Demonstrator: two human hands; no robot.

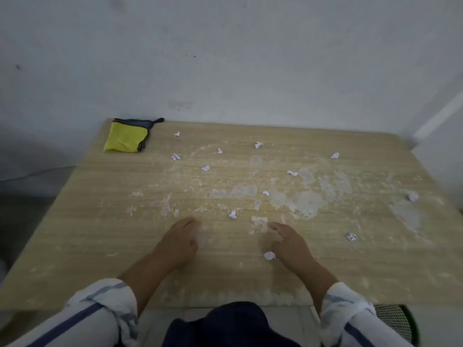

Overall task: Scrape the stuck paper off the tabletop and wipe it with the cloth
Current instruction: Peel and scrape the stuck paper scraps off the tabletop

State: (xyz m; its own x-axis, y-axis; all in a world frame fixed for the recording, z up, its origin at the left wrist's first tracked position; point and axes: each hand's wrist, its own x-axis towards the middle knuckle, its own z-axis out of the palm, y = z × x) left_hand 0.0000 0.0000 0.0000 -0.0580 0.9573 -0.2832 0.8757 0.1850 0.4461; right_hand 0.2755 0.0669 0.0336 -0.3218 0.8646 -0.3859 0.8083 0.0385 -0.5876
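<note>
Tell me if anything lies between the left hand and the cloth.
Nothing visible does: only bare tabletop with thin white residue separates the left hand from the cloth; the paper scraps lie further right.
</note>
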